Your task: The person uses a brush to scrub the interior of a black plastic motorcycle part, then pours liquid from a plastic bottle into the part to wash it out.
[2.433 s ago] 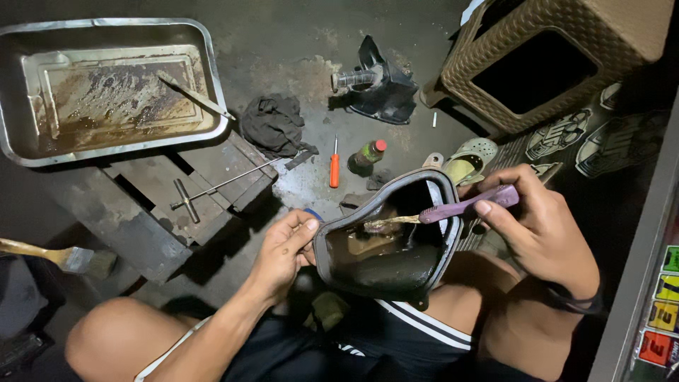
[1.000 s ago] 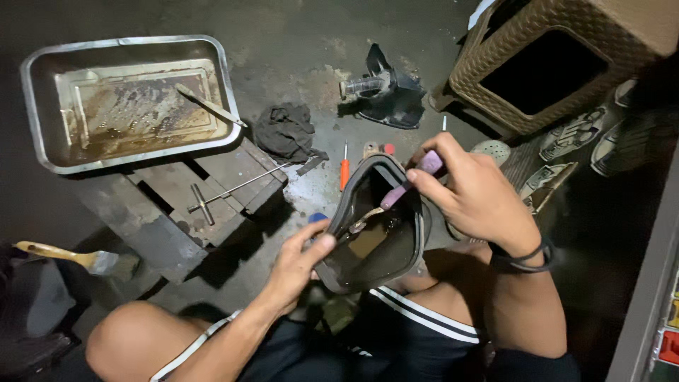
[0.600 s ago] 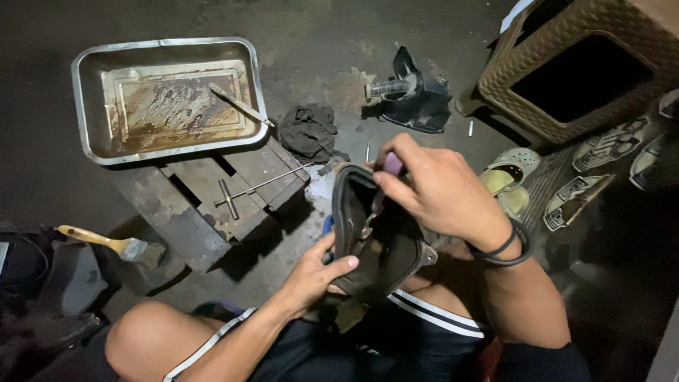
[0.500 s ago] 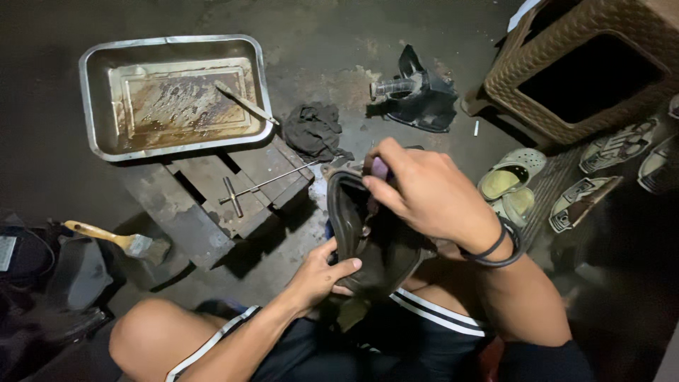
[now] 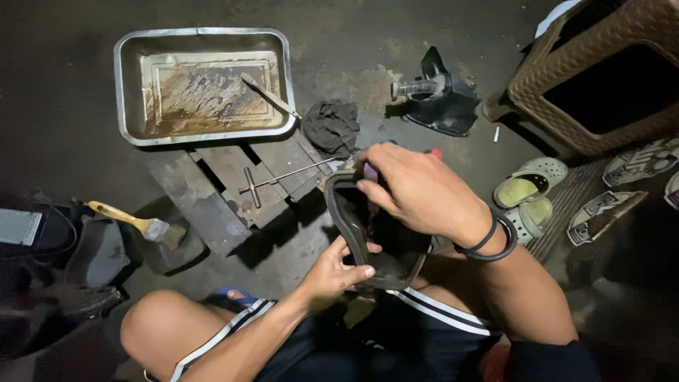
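Observation:
I sit on the floor with a black hollow plastic housing point(image 5: 353, 219) held over my lap. My left hand point(image 5: 338, 270) grips its lower rim, thumb inside. My right hand point(image 5: 417, 191) reaches over and into its opening, closed around a purple-handled brush point(image 5: 370, 172); only a bit of the handle shows, and the bristles are hidden inside the housing.
A dirty metal tray point(image 5: 127, 85) with a rod in it lies at the upper left. Below it are a wooden pallet point(image 5: 212, 205) with a T-handle tool point(image 5: 272, 180), a dark rag point(image 5: 331, 126), a paintbrush point(image 5: 134, 221), another black part point(image 5: 442, 99), a wicker stool point(image 5: 601, 78) and sandals point(image 5: 527, 187).
The housing has turned from face-up to edge-on toward me. My right hand moved from its right side to over the top, pushing the brush inside. The view shifted right and down.

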